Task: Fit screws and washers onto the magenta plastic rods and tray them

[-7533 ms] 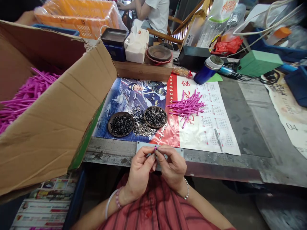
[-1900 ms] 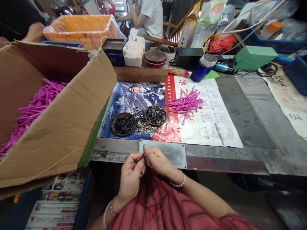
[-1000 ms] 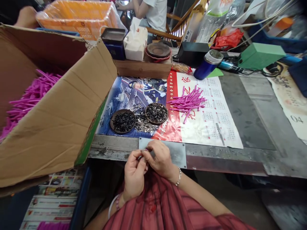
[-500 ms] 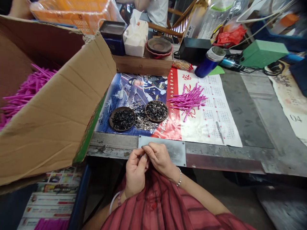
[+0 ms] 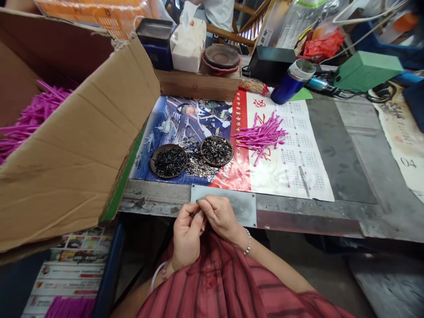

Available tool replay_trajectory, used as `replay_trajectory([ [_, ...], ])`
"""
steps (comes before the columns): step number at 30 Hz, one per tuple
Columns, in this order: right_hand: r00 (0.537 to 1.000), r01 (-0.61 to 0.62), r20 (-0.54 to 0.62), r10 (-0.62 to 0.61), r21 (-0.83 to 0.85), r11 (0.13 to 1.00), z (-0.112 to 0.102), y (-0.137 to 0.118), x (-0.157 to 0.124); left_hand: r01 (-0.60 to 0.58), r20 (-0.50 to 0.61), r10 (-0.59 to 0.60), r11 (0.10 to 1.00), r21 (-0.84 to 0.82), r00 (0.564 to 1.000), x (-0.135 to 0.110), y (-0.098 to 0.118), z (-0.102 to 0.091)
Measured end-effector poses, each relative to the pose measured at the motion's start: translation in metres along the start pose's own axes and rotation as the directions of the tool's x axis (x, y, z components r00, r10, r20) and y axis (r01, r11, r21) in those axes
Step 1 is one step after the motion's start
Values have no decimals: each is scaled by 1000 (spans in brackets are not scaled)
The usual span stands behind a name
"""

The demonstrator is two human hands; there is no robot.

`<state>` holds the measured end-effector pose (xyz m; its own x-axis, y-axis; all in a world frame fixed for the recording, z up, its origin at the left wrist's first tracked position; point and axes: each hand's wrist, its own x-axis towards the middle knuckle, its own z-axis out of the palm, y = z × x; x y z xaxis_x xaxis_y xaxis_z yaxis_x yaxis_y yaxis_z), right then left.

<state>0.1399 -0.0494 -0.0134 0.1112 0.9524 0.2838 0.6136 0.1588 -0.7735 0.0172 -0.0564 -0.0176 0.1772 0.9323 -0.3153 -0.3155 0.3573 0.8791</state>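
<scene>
My left hand point(image 5: 187, 236) and my right hand point(image 5: 222, 219) meet at the table's front edge, over my lap. Their thumbs and fingertips are pinched together; whatever lies between them is too small and covered to make out. Just behind them a grey metal plate point(image 5: 243, 205) is fixed to the edge. Farther back are a round dish of small black screw-like pieces point(image 5: 168, 162) and a second dish of dark and silvery pieces point(image 5: 216, 150). Small metal nuts or washers point(image 5: 200, 168) lie loose between the dishes. Pink sticks point(image 5: 260, 136) are piled on the calendar sheet to the right.
A cardboard box point(image 5: 109, 115) holding more pink sticks point(image 5: 43, 106) stands at left. Tweezers point(image 5: 304, 181) lie on the calendar sheet point(image 5: 318, 176). Behind are a wooden box point(image 5: 195, 85), a blue flask point(image 5: 288, 86) and a green box point(image 5: 367, 70). Another person point(image 5: 218, 13) is at the back.
The view has shifted slightly, so the table items sit a little higher. My hands keep nearly the same pinched pose.
</scene>
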Motion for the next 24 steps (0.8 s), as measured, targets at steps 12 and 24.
replay_trajectory([
  [12, 996, 35, -81, -48, -153, 988, 6, -2, -3, 9, -31, -8, 999, 38, 999, 1, -3, -2],
  [24, 960, 187, -173, -222, -195, 963, 6, -3, -4, 17, -45, -15, 999, 43, 999, 3, 0, -2],
])
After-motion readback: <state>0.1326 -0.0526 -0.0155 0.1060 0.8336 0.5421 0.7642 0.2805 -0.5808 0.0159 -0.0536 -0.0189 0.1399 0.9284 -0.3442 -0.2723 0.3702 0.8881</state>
